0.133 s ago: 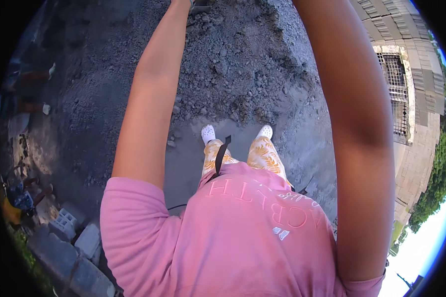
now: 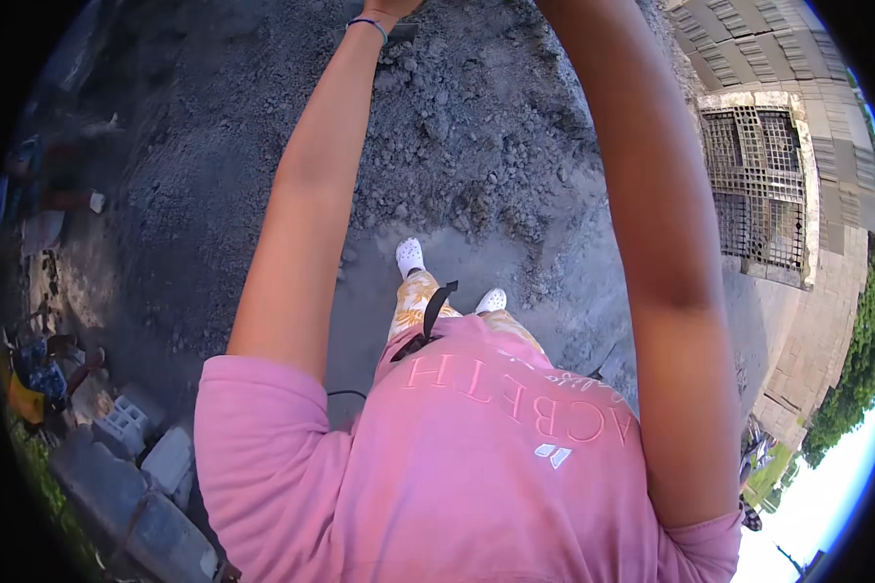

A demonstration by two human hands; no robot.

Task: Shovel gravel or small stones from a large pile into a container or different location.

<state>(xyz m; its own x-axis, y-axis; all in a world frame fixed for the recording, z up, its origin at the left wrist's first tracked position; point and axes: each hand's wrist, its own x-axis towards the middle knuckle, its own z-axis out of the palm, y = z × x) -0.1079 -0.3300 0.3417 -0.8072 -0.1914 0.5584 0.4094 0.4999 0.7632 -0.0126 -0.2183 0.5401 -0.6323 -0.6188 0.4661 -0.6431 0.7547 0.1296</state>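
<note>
Up at the top rim, now showing the heel of the left hand (image 2: 396,6) and a thin blue wristband (image 2: 367,24), having slid down a touch into view compared with a moment earlier. Being unable to tell whether spread, pressed together or gripping, with the fingers cut off by the edge. Hovering just above a small dark flat piece (image 2: 403,34), too cropped to name, lying on the grey soil pile (image 2: 476,126). Stretching the left arm straight ahead and slightly inward, elbow nearly locked. Raising the right forearm (image 2: 642,194) steeply up the right side of the view and out past the top, keeping the right hand wholly out of sight. Drawing the right white shoe (image 2: 493,299) back toward the body since the earlier picture, leaving the left white shoe (image 2: 410,255) planted ahead at the foot of the pile, on the smoother ground. Judging from that, shifting weight backward while keeping both arms extended over the soil, as in pulling or bracing rather than stepping in. Leaning forward in a pink shirt (image 2: 476,457), with grey concrete blocks (image 2: 126,428) lying off to the lower left and a metal grille (image 2: 758,185) standing well apart on the right.
</note>
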